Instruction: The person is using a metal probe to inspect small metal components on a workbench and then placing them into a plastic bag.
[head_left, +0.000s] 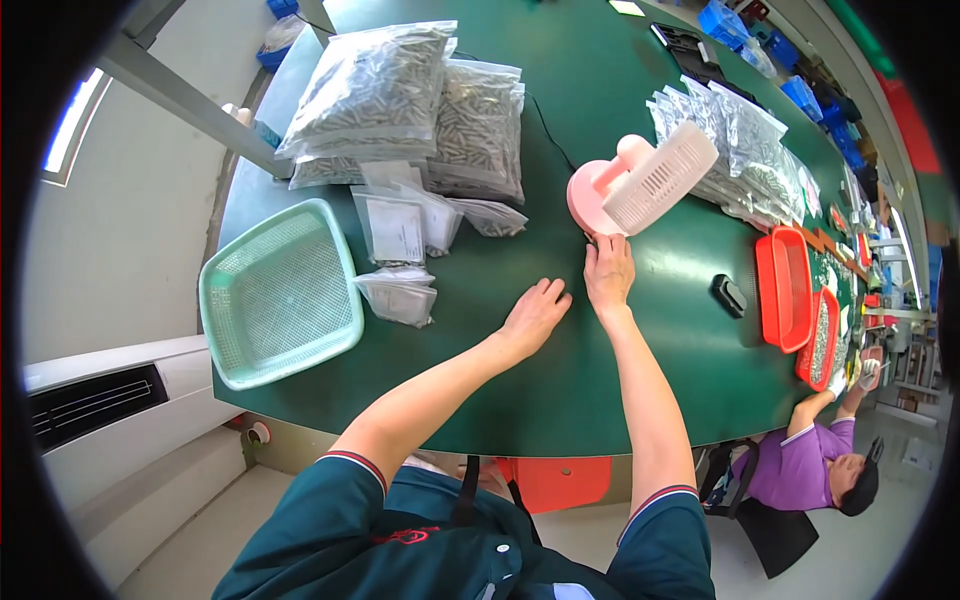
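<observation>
While both forearms reach out over the green table (600, 380), the left hand (535, 315) lies flat and open on the cloth, fingers spread, holding nothing. The right hand (608, 272) rests just to its right and a little farther off, fingers loosely curled, fingertips touching the near edge of the pink round device (592, 195); whether it grips anything small I cannot tell. One white slotted tray (660, 178) sits tilted on that pink device.

At the far left lie two large clear bags (415, 95) packed with small grey metal pieces, overlapping each other. Nearer, about five small clear pouches (400, 245) lie scattered, some with white labels. One mint-green mesh basket (280, 292) sits at the near left edge, and nothing shows inside it.

To the right, a heap of more clear bags (745, 150) of metal pieces lies beyond the pink device; their number cannot be counted. One small black object (728, 295) lies on the cloth. Two red baskets (785, 285) stand at the right edge, the nearer one holding grey pieces. A second person in a purple shirt (815, 465) sits at the near right, hands gloved in white.
</observation>
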